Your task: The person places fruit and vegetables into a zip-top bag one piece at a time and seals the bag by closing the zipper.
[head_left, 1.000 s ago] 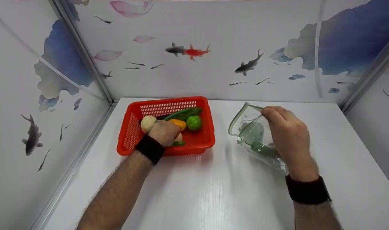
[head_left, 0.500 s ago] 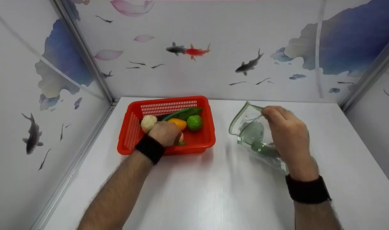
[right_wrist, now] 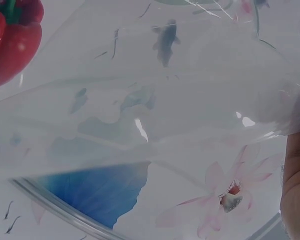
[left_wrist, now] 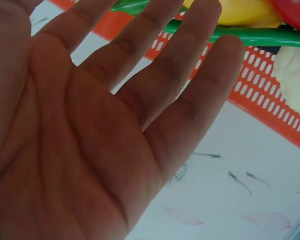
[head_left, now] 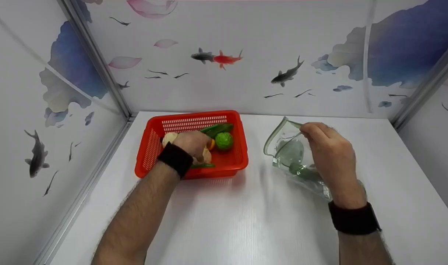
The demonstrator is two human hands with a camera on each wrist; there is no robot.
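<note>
One red basket (head_left: 227, 169) lies under the left hand (head_left: 192, 143), grip loose; the right hand (head_left: 333, 160) pinches one clear bag (head_left: 290, 130).

Basket (head_left: 229, 159) under left hand (head_left: 192, 144), on table (head_left: 227, 221). Cauliflower (head_left: 168, 140) left of left hand, cabbage (head_left: 224, 141) right, both in basket. Bag (head_left: 271, 135) left of right hand (head_left: 332, 154), vegetables (head_left: 290, 152) inside.

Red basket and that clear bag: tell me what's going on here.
A person is busy with both at a white table. The right grip pinches the clear bag near its mouth, and a dark green item shows through the plastic. The left grip is down in the red basket, fingers open, with nothing in its palm. A whitish vegetable and a round green vegetable lie there too.
</note>
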